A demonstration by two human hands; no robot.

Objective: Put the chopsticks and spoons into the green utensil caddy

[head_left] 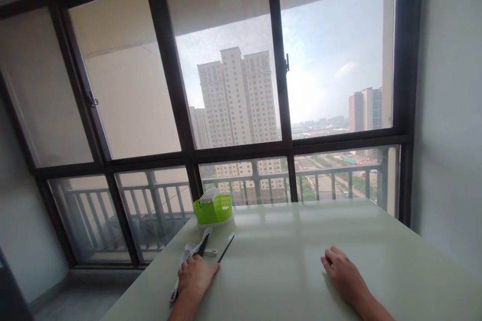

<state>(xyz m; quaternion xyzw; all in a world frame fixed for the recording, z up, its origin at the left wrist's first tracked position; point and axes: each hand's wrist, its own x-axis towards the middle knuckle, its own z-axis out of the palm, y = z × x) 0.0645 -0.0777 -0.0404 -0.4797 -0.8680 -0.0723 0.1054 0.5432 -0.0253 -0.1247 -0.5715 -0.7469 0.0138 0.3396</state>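
My left hand (pixel 196 276) lies at the left side of the table, its fingers curled down over a small pile of utensils and its thumb out to the side. From under the fingers a black utensil (pixel 204 245) sticks out, its kind unclear. White spoons (pixel 207 233) lie around it, partly covered by the hand. A thin dark stick (pixel 226 248) like a chopstick slants away from the thumb tip. What the fingers grip underneath is hidden. Over on the right, my right hand (pixel 343 272) rests on the tabletop, loosely closed, with nothing visible in it.
A bright green perforated basket (pixel 213 213) with a pale grey-white piece on top stands at the table's far left corner. The pale glossy table (pixel 286 261) reaches to large dark-framed windows (pixel 289 145). A wall (pixel 448 110) rises on the right.
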